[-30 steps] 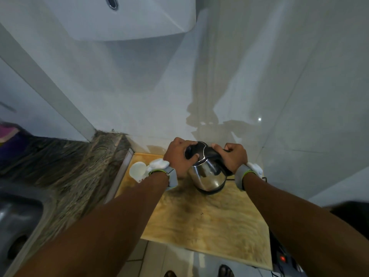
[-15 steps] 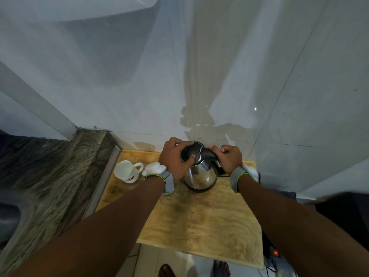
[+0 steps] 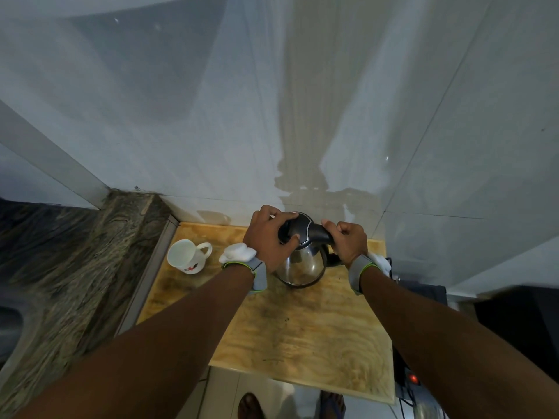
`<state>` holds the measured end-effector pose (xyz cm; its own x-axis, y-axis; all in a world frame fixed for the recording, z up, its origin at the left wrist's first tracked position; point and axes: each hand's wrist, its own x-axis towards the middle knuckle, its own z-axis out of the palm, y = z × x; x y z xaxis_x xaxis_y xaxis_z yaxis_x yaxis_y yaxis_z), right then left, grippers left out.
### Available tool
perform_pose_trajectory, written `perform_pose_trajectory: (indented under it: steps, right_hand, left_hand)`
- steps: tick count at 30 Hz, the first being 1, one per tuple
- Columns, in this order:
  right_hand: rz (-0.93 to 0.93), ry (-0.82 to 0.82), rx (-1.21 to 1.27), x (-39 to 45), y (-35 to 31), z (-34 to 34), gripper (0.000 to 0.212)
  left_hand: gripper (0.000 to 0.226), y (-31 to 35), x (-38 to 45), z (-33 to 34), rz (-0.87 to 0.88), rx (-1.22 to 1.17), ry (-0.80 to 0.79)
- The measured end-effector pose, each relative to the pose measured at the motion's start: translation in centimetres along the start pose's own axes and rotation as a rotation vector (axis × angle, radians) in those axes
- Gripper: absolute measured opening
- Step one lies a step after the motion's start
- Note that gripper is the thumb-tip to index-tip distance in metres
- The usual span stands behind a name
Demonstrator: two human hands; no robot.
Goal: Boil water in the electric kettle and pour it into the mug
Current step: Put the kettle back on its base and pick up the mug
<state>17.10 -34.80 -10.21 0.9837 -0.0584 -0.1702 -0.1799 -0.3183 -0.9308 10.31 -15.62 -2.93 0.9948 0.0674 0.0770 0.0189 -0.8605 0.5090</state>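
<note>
A steel electric kettle (image 3: 302, 266) with a black lid and handle stands near the back of a wooden board (image 3: 302, 334). My left hand (image 3: 267, 238) presses on the black lid from the left, fingers wrapped over its edge. My right hand (image 3: 348, 241) is closed around the black handle on the kettle's right. A white mug (image 3: 187, 257) with a small printed motif stands upright on the board to the left, handle facing right, apart from both hands. The kettle's base is hidden under the body.
A dark granite counter (image 3: 75, 267) lies to the left, with a sink edge at the far left. White tiled wall (image 3: 302, 116) stands directly behind the board. A power strip with a red light (image 3: 413, 378) and cables sit low at the right. Feet show below.
The camera tilted down and left, so the mug came fully into view. Both hands keep the same hold on the kettle's lid and handle.
</note>
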Motion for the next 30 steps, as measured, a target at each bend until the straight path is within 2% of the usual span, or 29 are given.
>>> perform_pose_trajectory:
  steps: [6,18,24,30]
  right_hand:
    - [0.033,-0.041,-0.038,-0.5,-1.0,-0.6,0.07]
    - [-0.062,0.001,-0.196,-1.3,-3.0,-1.6,0.049]
    - [-0.232,0.036,-0.254,-1.3,-5.7,-1.4,0.032]
    - [-0.491,-0.024,-0.369,-1.8,-9.6,0.3,0.023]
  left_hand:
    - [0.052,-0.3,0.2,0.8,0.005,0.031,0.012]
    - [0.054,-0.1,0.6,-0.5,0.027,0.007,-0.001]
    - [0.051,-1.1,0.7,-2.2,0.023,-0.035,0.045]
    - [0.052,-3.1,0.3,-5.2,-0.001,-0.045,0.077]
